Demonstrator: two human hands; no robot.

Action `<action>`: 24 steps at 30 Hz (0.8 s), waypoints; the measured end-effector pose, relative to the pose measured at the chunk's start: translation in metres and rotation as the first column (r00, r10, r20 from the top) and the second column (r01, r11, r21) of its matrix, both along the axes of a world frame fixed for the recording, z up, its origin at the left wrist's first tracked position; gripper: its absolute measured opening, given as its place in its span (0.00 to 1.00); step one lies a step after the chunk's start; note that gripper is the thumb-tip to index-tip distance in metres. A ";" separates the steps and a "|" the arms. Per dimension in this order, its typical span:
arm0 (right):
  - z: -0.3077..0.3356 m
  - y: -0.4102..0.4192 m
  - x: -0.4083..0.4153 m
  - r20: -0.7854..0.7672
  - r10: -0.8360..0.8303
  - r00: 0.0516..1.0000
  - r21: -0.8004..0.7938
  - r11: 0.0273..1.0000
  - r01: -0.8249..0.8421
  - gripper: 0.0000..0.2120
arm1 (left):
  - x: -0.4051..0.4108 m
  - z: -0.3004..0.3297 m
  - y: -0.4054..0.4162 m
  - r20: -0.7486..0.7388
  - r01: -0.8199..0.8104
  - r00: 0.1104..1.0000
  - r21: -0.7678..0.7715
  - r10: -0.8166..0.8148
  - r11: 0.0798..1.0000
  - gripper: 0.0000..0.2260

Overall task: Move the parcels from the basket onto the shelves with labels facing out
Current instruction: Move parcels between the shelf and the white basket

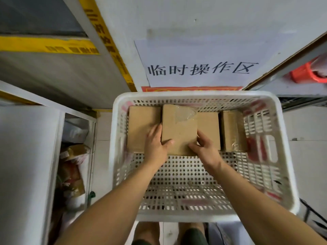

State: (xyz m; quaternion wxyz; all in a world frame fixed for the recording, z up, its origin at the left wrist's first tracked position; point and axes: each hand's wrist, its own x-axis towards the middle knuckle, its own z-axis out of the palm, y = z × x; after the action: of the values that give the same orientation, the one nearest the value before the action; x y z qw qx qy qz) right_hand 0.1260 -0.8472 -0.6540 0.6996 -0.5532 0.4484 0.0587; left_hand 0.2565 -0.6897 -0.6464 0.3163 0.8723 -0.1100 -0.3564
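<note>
Both hands, left hand [156,145] and right hand [206,149], grip the middle parcel [179,129] between them.

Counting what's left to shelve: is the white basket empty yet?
No. The white basket holds four cardboard parcels along its far wall. Both hands, left hand and right hand, grip the middle parcel.

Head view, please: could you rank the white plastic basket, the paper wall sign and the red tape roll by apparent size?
1. White perforated plastic basket, largest.
2. White paper wall sign with black characters.
3. Red tape roll, smallest, partly cut off at the frame edge.
</note>
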 end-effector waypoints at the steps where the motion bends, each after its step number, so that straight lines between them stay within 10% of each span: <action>1: -0.007 0.002 0.004 -0.012 0.012 1.000 -0.005 1.000 -0.012 0.32 | 0.001 -0.008 0.002 0.032 0.004 0.999 0.016 -0.005 1.000 0.37; 13: -0.035 0.007 0.017 -0.123 0.006 0.992 -0.136 0.990 -0.023 0.32 | 0.001 -0.034 0.006 0.131 0.020 0.991 0.012 -0.021 1.000 0.33; 24: 0.073 0.028 0.016 -0.218 0.337 0.916 -0.375 0.838 -0.397 0.28 | -0.004 0.072 0.037 0.118 0.172 0.975 0.116 -0.186 0.978 0.24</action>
State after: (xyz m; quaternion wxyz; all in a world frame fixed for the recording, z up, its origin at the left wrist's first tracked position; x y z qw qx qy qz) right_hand 0.1419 -0.8190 -0.5806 0.5088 -0.7579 0.3851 0.1360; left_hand 0.2522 -0.6531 -0.5739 0.2288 0.8954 -0.1894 -0.3317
